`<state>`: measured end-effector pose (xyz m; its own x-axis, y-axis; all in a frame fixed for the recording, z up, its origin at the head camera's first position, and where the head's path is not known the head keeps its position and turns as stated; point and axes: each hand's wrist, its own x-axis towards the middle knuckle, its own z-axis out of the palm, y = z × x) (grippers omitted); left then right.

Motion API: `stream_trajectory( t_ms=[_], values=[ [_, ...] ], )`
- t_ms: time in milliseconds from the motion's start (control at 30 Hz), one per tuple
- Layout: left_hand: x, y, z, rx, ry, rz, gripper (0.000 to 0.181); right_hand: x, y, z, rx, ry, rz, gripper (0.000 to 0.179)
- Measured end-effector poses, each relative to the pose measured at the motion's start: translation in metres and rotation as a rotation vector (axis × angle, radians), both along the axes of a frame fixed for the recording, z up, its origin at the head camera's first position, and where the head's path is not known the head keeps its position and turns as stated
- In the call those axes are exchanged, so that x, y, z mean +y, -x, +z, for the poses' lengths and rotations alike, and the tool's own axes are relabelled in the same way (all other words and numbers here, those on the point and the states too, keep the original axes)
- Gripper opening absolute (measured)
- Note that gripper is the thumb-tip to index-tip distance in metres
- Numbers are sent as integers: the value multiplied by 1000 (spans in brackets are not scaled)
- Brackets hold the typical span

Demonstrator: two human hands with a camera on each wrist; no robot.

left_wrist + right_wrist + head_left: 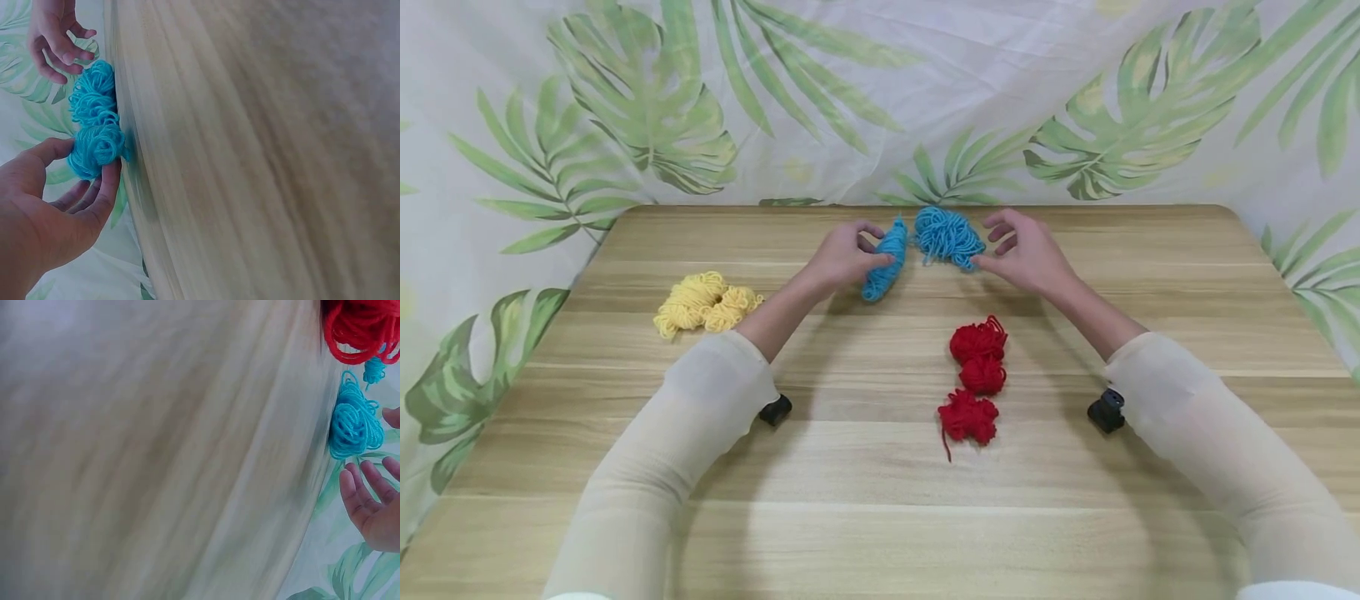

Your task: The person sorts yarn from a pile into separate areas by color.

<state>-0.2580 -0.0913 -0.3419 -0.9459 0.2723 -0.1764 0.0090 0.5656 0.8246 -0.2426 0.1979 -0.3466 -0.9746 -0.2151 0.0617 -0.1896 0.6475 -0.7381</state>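
The forward-stretched left hand (847, 257) pinches a slender blue yarn bundle (889, 260); beside the loosely spread, outstretched right hand (1028, 252) lies looped blue yarn (946, 236).

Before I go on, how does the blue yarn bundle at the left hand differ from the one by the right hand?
Shape: the left bundle looks slim and long, the right bundle wider and rounder.
Winding: the left bundle looks more neatly wrapped; the right bundle shows loose loops.
Hold: the left hand grips the left bundle; the right hand is beside the right bundle without gripping it.
Both are blue yarn.
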Motion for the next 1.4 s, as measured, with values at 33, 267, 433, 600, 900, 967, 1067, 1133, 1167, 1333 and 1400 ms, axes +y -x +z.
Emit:
stream_trajectory(
  t_ms=[33,267,433,600,900,967,1067,1133,1167,1333,1400],
  values=[
    [1,1,0,1,0,1,47,1,-1,0,1,2,4,54],
    [7,4,-1,-3,-37,11,47,6,-12,3,29,-8,40,51],
    [10,7,-2,-10,-47,17,47,7,-20,5,33,-9,65,49],
    [13,10,-2,-25,-51,14,47,8,-27,6,34,-12,114,45],
    [18,13,-5,-22,-52,18,46,13,-43,8,-2,-32,246,43],
    [19,13,-5,-15,-47,22,45,14,-46,7,-15,-40,269,44],
    [21,13,-5,-10,-46,25,45,15,-51,6,-36,-49,301,45],
    [22,13,-5,-8,-58,24,44,17,-55,6,-53,-47,332,45],
    [23,13,-5,-9,-68,23,45,17,-56,5,-61,-46,346,46],
    [25,14,-5,-34,-119,18,45,19,-64,3,-79,-44,415,48],
    [25,14,-6,-40,-123,17,45,20,-67,2,-76,-41,435,48]
  ],
)
